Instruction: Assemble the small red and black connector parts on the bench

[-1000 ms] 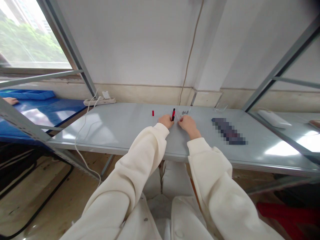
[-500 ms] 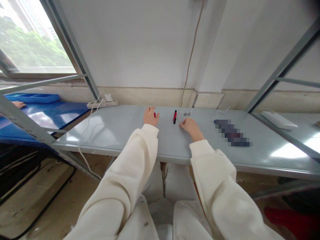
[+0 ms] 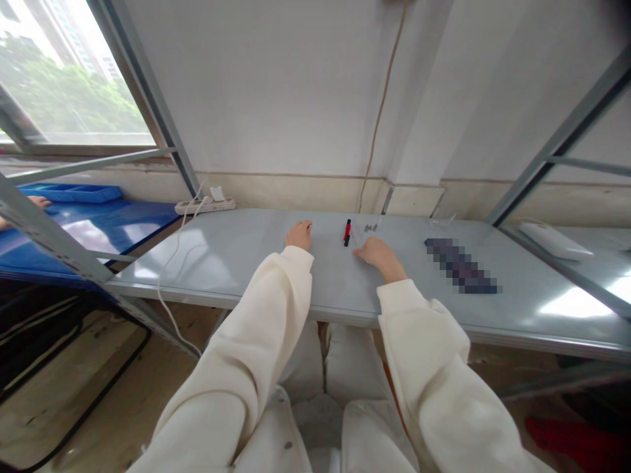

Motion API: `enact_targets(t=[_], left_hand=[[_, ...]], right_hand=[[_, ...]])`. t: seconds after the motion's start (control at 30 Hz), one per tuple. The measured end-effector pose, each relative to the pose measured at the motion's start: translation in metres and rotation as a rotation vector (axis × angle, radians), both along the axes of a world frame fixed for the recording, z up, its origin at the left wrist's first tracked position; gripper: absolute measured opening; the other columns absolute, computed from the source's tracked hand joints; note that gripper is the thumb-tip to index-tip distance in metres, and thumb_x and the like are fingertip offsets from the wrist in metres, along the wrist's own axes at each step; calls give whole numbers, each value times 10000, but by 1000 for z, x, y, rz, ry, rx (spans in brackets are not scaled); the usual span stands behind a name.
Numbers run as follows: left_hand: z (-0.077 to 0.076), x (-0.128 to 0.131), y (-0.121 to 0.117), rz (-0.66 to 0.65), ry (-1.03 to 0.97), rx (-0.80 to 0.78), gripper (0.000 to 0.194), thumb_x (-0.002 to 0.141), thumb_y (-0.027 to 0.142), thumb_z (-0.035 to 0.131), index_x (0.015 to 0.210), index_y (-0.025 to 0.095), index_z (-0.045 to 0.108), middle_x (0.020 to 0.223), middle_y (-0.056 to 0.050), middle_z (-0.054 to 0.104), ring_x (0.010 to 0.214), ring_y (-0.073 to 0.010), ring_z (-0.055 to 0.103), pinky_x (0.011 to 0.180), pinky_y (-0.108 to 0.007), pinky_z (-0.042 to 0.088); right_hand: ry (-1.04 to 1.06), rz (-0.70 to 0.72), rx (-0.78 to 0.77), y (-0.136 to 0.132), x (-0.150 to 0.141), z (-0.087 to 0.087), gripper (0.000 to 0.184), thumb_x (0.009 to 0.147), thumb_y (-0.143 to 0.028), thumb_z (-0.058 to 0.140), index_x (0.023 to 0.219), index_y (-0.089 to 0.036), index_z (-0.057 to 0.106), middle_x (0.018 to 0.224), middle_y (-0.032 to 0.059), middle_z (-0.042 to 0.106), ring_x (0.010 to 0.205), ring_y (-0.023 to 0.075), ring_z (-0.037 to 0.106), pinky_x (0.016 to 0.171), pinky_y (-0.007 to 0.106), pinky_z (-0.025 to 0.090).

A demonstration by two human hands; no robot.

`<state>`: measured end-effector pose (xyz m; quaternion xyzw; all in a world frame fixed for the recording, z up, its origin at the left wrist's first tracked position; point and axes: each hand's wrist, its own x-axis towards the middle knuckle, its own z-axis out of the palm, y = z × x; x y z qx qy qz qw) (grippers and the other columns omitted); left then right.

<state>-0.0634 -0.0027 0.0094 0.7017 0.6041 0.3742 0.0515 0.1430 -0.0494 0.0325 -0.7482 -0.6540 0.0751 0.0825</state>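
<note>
Fingers of my left hand (image 3: 299,235) curl over the grey metal table (image 3: 221,269), and I cannot tell if they hold something. Fingers of my right hand (image 3: 380,256) lie open and empty. Between the hands is a red-and-black marker (image 3: 347,232), untouched, with small clear pieces (image 3: 369,227) just right. Far left, a blue tray (image 3: 69,192) shows no contents I can see.

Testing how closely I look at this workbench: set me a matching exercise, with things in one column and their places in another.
Things:
1. Left hand
2. Red-and-black pen
3. White power strip
4. Blue tray

Places:
A. On the blue-topped bench at far left
B. At the far left corner of the grey table
C. Between both hands, nearer the right hand
D. Resting on the table, left of the pen

Pairs: 1-D, 2-C, 3-B, 4-A
</note>
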Motion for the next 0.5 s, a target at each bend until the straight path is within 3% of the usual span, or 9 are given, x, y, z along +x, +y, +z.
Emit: enact_targets(t=[0.13, 0.23, 0.33, 0.5], left_hand=[[2, 2, 1, -35, -215, -31, 145, 775, 153, 451, 827, 160, 587, 779, -79, 626, 735, -153, 548, 723, -297, 406], [7, 5, 0, -159, -475, -106, 121, 762, 146, 474, 829, 138, 575, 699, -57, 630, 581, -102, 516, 620, -248, 412], [11, 8, -3, -372, -697, -198, 129, 758, 193, 505, 852, 128, 565, 715, -54, 647, 475, -61, 466, 513, -210, 383], [12, 12, -6, -627, -843, -243, 299, 710, 344, 583, 918, 131, 559, 798, -77, 659, 463, -49, 483, 423, -187, 305]], right_hand=[[23, 119, 17, -1, -3, 0, 266, 722, -384, 550, 737, -139, 650, 675, 125, 639, 708, 205, 600, 623, 275, 422], [66, 307, 57, -1, -10, 0, 330, 765, -389, 484, 555, -161, 598, 486, 65, 572, 558, 157, 554, 573, 246, 390], [164, 442, 242, -3, -20, 2, 426, 828, -437, 357, 582, -161, 568, 509, 43, 564, 536, 134, 514, 563, 232, 360], [299, 395, 459, -7, -29, 4, 434, 852, -478, 275, 723, -163, 544, 605, 29, 569, 556, 121, 486, 561, 219, 322]])
